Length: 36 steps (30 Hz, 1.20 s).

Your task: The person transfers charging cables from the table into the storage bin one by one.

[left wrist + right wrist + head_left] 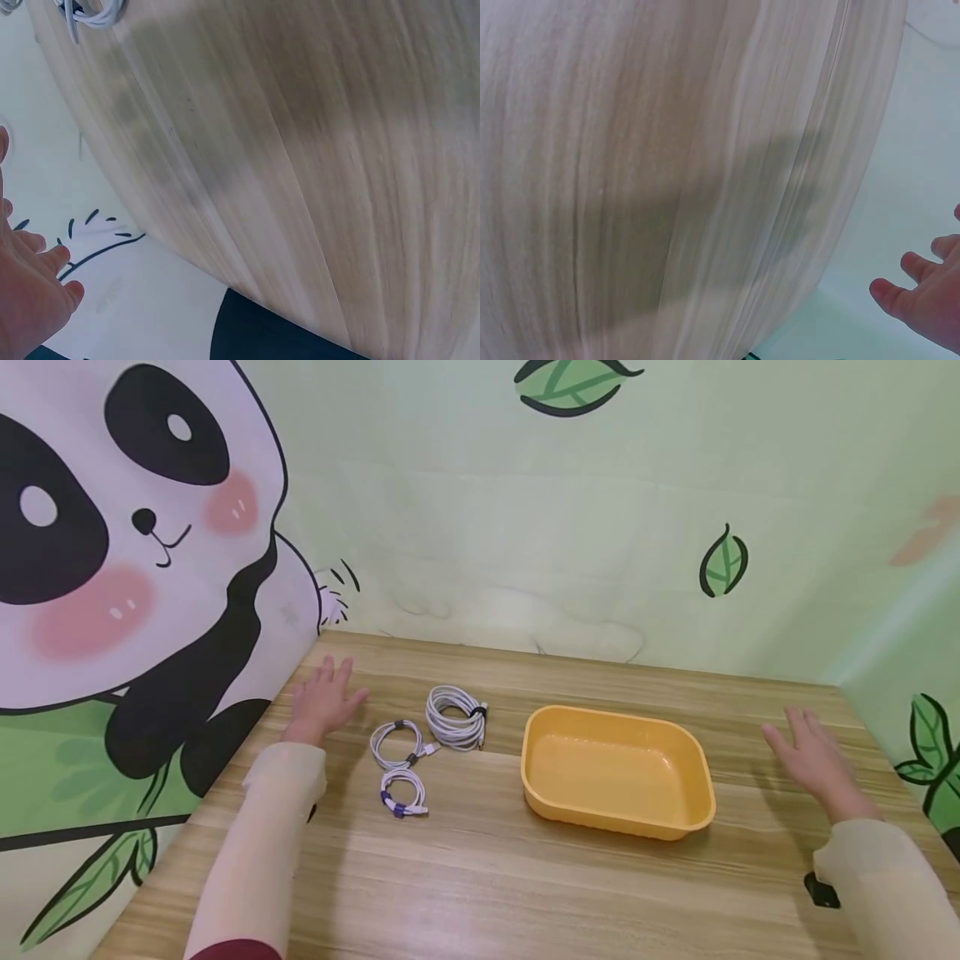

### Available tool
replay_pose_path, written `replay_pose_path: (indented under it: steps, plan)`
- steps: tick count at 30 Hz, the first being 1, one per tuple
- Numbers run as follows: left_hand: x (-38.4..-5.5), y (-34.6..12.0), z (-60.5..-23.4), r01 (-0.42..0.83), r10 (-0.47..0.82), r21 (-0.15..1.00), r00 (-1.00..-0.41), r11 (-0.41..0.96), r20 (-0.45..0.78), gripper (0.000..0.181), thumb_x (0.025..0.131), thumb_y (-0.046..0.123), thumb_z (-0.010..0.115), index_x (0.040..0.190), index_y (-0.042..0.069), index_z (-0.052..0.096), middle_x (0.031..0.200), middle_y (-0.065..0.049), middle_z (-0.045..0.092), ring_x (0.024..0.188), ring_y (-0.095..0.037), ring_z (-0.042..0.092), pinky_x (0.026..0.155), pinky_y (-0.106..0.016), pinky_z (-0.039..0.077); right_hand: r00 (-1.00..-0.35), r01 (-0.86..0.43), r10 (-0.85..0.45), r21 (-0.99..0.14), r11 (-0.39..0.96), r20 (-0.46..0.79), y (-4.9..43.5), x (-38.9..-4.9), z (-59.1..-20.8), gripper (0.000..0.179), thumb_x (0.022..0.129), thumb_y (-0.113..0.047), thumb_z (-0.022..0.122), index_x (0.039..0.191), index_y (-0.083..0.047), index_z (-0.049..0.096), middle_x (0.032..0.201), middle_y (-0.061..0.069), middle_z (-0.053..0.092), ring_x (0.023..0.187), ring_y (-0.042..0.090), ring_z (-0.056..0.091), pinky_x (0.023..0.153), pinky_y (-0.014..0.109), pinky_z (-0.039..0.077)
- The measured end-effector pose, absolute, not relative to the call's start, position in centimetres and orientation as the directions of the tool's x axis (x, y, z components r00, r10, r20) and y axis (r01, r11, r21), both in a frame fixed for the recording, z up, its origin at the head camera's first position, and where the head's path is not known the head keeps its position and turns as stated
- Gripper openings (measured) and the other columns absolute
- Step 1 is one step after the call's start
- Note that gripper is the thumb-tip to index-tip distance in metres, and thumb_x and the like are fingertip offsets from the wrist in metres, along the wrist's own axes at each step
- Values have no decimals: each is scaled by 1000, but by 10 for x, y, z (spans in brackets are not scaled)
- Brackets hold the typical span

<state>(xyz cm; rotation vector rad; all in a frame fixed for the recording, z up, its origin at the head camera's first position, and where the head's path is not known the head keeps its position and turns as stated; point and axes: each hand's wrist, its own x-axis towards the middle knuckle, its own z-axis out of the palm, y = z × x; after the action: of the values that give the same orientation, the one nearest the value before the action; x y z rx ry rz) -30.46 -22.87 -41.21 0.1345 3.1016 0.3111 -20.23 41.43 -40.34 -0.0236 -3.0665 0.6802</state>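
My left hand (322, 700) is held with spread fingers at the left of the table, left of the cables, holding nothing. To the right of the yellow tray, my right hand (813, 760) has its fingers extended and grips nothing. A thick coil of grey cable (442, 727) with a black tie lies between the left hand and the tray. Nearer the left hand is a thinner coiled grey cable (375, 752) with black ties. Just below it lies a small white cable (422, 793) with blue ties. The yellow plastic tray (615, 825) holds nothing visible.
The wooden table (465, 885) meets a pale green backdrop (465, 543) at its far edge. A printed panda (247, 560) covers the backdrop on the left. A small black object (821, 891) shows beside the right sleeve.
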Motion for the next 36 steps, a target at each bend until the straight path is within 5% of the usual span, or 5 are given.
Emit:
replay_pose_path:
  steps: [17, 36]
  plan:
    - [-302, -215, -409, 110, 123, 225, -991, 968, -45, 68, 91, 48, 32, 142, 10, 8, 145, -25, 8, 128, -46, 16, 102, -62, 6, -1000, -20, -16, -442, 897, 13, 406, -204, -400, 67, 95, -40, 22, 133, 15, 14, 133, 43, 6, 120, 58, 8, 89, 70, 14]
    - [-302, -219, -416, 121, 138, 210, -988, 970, -65, 67, 92, 40, 37, 142, 9, 6, 142, -22, 22, 125, -43, 27, 99, -61, 19, -990, 36, -37, -505, 863, -135, 399, -201, -391, 71, 94, -44, 15, 132, 16, 16, 126, 44, 26, 109, 56, 33, 83, 62, 34]
